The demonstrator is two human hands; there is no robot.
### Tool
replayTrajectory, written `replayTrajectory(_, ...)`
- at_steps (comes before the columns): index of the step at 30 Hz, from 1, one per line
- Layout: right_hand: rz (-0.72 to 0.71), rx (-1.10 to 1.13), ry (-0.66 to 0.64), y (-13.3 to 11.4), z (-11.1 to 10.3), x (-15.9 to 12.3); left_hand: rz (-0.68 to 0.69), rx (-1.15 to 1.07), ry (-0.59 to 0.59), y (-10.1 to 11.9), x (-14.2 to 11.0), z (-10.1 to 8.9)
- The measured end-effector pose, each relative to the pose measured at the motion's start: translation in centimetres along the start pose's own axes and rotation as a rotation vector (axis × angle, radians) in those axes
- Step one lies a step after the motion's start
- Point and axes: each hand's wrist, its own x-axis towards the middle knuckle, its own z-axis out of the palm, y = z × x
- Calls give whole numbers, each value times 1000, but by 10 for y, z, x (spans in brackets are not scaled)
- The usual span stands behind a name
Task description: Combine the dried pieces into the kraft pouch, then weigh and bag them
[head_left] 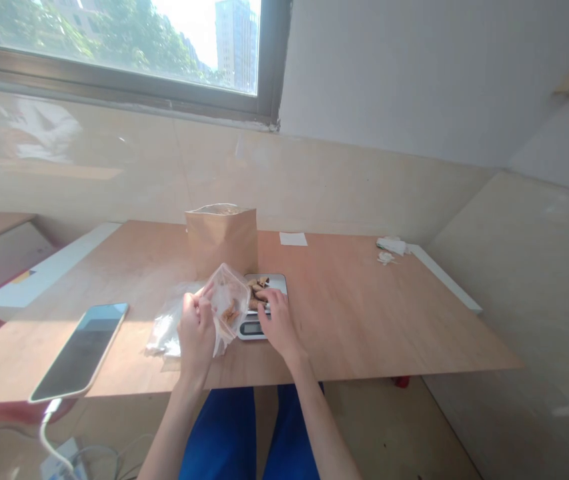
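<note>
Head view | left hand (pixel 197 331) holds clear tub (pixel 229 300) of brown pieces (pixel 229 312) | right hand (pixel 279 321) touches pieces (pixel 258 290) on scale (pixel 251 328)

**Figure: the wearer's body from the head-worn view, bare arms above deep-blue trousers.**
The left forearm (pixel 164 433) and right forearm (pixel 321 420) are slender and bare, narrowing to the left hand (pixel 195 333) and right hand (pixel 279 323); the deep-blue trousers (pixel 217 433) are smooth-surfaced and cover both thighs.
</note>
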Motion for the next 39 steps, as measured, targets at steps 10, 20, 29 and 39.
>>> replayTrajectory(10, -83, -174, -95, 9, 12, -11, -74, -216, -55, -1, -3, 1)
replayTrajectory(20, 409, 774, 96, -42, -44, 4, -51, -50, -74, -10, -4, 3)
replayTrajectory(29, 244, 186, -181, -88, -48, 26, -58, 44, -131, 5, -22, 11)
replayTrajectory(39, 73, -10, 3, -1, -10, 47, -128, -109, -107, -6, -18, 2)
